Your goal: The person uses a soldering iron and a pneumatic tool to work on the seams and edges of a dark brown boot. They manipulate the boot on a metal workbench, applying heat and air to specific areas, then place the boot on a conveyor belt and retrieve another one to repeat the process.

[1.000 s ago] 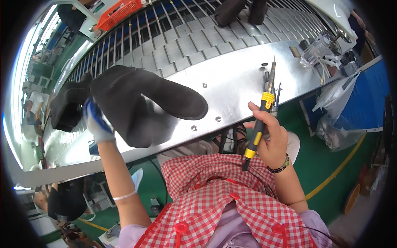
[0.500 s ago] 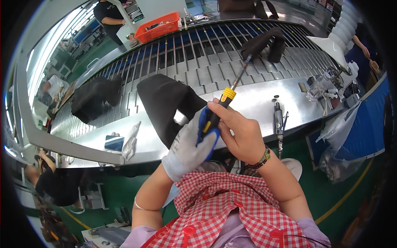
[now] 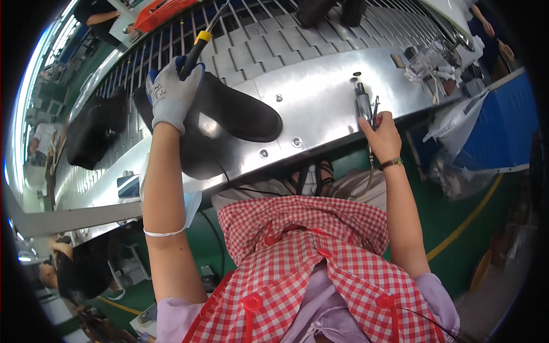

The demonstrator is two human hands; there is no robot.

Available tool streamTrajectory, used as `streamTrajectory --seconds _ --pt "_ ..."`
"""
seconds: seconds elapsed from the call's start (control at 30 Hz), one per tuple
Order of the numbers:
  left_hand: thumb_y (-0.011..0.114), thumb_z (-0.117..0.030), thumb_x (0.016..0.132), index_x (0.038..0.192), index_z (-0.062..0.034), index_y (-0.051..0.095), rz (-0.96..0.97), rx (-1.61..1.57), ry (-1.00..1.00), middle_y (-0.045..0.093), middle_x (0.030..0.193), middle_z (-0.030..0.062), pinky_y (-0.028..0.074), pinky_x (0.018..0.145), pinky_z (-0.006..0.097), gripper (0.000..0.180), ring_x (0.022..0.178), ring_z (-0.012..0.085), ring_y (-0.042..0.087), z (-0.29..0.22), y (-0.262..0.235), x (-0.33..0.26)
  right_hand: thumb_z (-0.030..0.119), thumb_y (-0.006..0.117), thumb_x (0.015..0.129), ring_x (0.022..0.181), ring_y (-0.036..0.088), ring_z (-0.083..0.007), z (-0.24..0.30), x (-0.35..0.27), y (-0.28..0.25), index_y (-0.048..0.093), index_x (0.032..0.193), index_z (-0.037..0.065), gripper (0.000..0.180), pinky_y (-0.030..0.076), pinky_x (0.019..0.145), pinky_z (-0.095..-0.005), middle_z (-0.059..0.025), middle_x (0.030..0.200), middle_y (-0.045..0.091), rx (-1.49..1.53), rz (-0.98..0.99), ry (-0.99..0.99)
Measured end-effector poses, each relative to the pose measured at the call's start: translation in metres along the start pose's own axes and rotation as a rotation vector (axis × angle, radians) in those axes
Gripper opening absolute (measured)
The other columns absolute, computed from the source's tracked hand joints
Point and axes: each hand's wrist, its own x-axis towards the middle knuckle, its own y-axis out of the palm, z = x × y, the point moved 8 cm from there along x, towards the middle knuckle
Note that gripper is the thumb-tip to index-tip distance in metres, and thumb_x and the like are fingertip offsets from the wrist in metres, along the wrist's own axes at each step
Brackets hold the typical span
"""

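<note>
My left hand [image 3: 171, 94], in a grey glove with blue fingertips, is closed round the black and yellow handle of a soldering-iron-like tool [image 3: 201, 43]. Its thin metal shaft points up and away over the slatted conveyor. Just beneath that hand lies a black boot [image 3: 246, 114], its toe towards the right; part of it is hidden by the glove and forearm. My bare right hand [image 3: 382, 137] has thumb and fingers round the near end of a metal air grinder [image 3: 362, 100], which lies on the steel bench edge with a hose hanging down.
Another dark boot [image 3: 97, 131] stands at the left on the conveyor [image 3: 246, 54], and more dark footwear [image 3: 314, 11] is at the far side. An orange basket [image 3: 160, 12] sits at the back. A phone [image 3: 128, 186] lies near a white frame bar [image 3: 86, 220]. Clamped machinery [image 3: 437, 60] stands at right.
My hands have parted. The left carried the soldering-iron-like tool up and left; the right let go of it and moved right to the air grinder. The near boot now lies with its toe rightward.
</note>
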Motion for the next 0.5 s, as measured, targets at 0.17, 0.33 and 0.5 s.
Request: streamTrajectory --seconds 0.17,0.33,0.5 --pt "0.065 -0.051 0.081 0.112 -0.0118 0.07 -0.09 0.023 0.013 0.071 0.101 0.0138 0.027 0.113 0.043 0.05 0.11 0.0329 0.06 0.013 0.016 -0.001 0.042 0.074 0.078 0.093 0.068 -0.0368 0.001 0.015 0.009 0.054 0.115 -0.001 0.06 0.053 0.082 -0.0434 -0.0179 0.099 0.07 -0.062 0.068 0.085" --pt "0.068 -0.048 0.078 0.113 -0.008 0.07 -0.089 -0.093 0.061 0.069 0.11 0.0188 0.033 0.11 0.044 0.053 0.12 0.0402 0.053 0.009 0.018 0.001 0.037 0.075 0.077 0.078 0.066 -0.0288 -0.004 0.012 0.02 0.064 0.103 -0.003 0.049 0.051 0.072 -0.0368 -0.014 0.084 0.068 0.314 0.113 0.018" --pt "0.069 -0.045 0.077 0.105 -0.004 0.072 -0.12 -0.184 0.068 0.069 0.108 0.0216 0.04 0.105 0.045 0.05 0.121 0.0399 0.053 0.026 0.027 -0.001 0.024 0.076 0.079 0.074 0.063 -0.015 0.013 -0.024 0.024 0.059 0.117 -0.002 0.05 0.049 0.061 -0.0244 -0.0062 0.088 0.066 1.135 0.415 0.096"
